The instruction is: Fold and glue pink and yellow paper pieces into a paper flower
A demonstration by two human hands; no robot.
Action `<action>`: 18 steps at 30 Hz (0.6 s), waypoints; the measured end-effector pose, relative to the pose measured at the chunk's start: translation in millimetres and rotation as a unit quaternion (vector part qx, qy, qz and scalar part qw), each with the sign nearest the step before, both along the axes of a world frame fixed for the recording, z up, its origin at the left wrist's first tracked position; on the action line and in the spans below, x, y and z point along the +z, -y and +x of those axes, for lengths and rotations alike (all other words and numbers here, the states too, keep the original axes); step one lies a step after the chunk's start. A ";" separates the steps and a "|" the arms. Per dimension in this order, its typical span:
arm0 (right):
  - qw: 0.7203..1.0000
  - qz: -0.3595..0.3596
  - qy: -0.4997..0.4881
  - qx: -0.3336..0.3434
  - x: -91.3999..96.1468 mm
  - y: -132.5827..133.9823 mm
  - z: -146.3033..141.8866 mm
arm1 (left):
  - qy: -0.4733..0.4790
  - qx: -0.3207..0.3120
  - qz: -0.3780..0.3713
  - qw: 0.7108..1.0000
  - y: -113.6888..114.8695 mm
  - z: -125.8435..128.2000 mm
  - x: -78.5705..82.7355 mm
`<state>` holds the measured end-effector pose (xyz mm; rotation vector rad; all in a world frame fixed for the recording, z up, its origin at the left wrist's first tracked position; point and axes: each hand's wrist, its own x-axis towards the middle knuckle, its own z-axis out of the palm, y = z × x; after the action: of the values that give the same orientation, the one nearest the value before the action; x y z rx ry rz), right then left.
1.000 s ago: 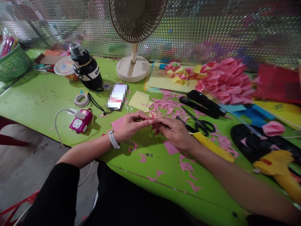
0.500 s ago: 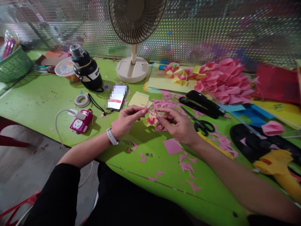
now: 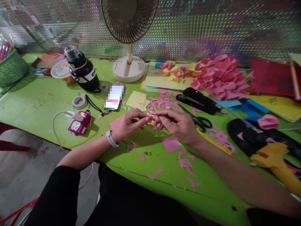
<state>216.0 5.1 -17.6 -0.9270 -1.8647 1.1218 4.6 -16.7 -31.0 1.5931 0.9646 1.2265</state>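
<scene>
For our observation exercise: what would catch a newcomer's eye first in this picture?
The left hand and right hand meet mid-table, pinching a small pink-and-yellow paper piece between them. Behind them to the right lies a heap of pink folded paper; pink scraps litter the green table.

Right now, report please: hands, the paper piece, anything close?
Left hand and right hand both pinch small paper piece. Held above green table. Scissors just beyond right hand.

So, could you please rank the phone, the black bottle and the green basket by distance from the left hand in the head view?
From the left hand, pinching a paper piece:
1. Phone, just beyond it.
2. Black bottle, farther back and left.
3. Green basket, far left edge.
</scene>
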 end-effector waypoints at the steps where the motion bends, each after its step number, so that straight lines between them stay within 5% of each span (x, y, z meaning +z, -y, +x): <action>1: 1.000 0.003 0.001 -0.003 0.6 -0.1 -0.2 | 0.002 -0.004 -0.010 1.000 0.2 0.1 0.8; 11: 0.999 0.026 0.026 0.021 8.7 -1.6 0.8 | 0.028 -0.066 -0.135 0.988 2.3 -0.1 7.4; 18: 0.989 0.134 0.042 0.040 9.6 -2.7 0.0 | 0.039 -0.076 -0.191 0.978 -0.1 -0.6 4.9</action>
<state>216.0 7.8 -8.0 -0.7617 -2.0770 0.8607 4.0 -16.6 -26.1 1.2797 0.9449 0.9266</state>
